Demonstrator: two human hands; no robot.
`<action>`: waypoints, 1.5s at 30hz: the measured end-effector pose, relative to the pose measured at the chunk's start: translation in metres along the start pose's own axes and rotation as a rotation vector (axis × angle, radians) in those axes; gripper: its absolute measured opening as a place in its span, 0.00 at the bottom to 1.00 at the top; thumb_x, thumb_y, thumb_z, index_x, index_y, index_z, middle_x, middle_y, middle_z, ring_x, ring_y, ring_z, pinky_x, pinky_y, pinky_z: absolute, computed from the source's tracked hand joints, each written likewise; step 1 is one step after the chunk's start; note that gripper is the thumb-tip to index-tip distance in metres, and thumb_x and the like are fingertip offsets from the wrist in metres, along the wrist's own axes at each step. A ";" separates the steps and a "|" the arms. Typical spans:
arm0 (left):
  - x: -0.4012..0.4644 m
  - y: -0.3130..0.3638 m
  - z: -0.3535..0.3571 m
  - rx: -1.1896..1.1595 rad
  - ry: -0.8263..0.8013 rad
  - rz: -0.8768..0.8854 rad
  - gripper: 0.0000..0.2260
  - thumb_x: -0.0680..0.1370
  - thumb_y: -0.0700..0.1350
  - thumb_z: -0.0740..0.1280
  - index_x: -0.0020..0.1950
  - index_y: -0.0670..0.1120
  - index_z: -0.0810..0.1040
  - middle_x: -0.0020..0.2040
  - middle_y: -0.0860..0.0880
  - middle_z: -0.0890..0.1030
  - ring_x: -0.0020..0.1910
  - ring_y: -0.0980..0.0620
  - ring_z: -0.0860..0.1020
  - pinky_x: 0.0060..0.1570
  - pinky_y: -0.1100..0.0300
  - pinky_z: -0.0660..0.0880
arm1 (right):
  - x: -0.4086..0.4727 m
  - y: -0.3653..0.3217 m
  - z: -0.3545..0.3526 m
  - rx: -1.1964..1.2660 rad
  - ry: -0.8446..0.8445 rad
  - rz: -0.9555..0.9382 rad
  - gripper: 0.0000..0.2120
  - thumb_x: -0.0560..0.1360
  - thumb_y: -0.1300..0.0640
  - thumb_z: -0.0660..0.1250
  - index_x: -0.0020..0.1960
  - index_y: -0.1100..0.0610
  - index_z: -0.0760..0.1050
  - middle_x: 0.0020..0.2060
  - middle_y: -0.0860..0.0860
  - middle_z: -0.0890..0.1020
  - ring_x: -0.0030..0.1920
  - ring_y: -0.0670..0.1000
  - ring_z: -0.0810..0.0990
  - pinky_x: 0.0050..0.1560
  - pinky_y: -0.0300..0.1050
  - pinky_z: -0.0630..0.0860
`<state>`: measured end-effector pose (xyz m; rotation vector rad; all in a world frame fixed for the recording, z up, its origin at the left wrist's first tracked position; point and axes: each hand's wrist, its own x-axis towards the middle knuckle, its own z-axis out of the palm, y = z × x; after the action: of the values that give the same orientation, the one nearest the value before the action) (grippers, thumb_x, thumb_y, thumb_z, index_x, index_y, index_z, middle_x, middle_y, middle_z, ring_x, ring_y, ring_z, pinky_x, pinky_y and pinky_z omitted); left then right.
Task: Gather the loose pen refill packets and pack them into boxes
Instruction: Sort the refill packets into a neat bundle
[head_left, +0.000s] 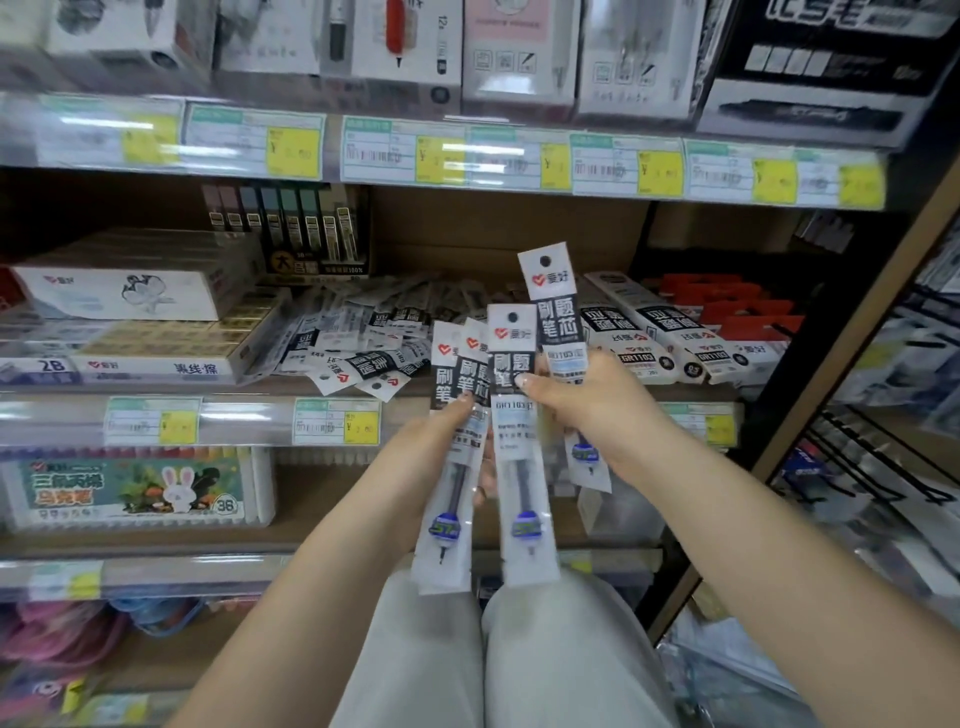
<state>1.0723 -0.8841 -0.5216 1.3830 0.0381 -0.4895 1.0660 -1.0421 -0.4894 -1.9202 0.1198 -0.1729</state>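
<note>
I hold a fan of several clear pen refill packets (522, 457) with black-and-white headers in front of the middle shelf. My left hand (436, 447) grips the left packets from below, thumb on top. My right hand (597, 410) pinches the right packets, one of which (550, 296) sticks up highest. Behind them, a loose pile of the same refill packets (363, 338) lies on the shelf board. To the pile's right, longer white refill boxes (654, 327) lie slanted side by side.
White eraser boxes (156, 332) are stacked at the shelf's left, a black lead-refill display (306, 234) behind them. Red packs (737, 306) lie at the right. A crayon case (135, 488) sits on the shelf below. Price-tag rails front each shelf; a wire rack (857, 467) stands right.
</note>
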 end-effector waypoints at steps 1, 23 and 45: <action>-0.002 0.000 0.003 0.000 -0.015 0.025 0.16 0.79 0.53 0.61 0.42 0.43 0.80 0.33 0.42 0.82 0.26 0.48 0.78 0.28 0.59 0.76 | -0.001 -0.001 0.003 -0.005 0.011 -0.046 0.02 0.74 0.62 0.68 0.43 0.58 0.76 0.34 0.50 0.79 0.30 0.41 0.75 0.32 0.32 0.71; -0.005 0.000 0.022 -0.205 -0.015 0.167 0.15 0.81 0.50 0.57 0.44 0.44 0.79 0.29 0.47 0.82 0.25 0.51 0.79 0.28 0.59 0.78 | -0.016 0.006 0.034 0.548 -0.022 0.131 0.05 0.74 0.58 0.68 0.50 0.56 0.78 0.38 0.53 0.82 0.33 0.53 0.77 0.25 0.42 0.69; -0.002 -0.003 0.026 -0.206 0.040 0.320 0.08 0.78 0.45 0.64 0.42 0.45 0.80 0.34 0.48 0.84 0.30 0.52 0.81 0.32 0.59 0.79 | -0.016 0.013 0.034 0.651 0.006 -0.007 0.05 0.74 0.63 0.67 0.48 0.55 0.79 0.44 0.51 0.84 0.43 0.49 0.83 0.46 0.45 0.80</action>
<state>1.0634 -0.9082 -0.5183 1.1684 -0.0972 -0.1842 1.0560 -1.0126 -0.5144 -1.2712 0.0508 -0.1938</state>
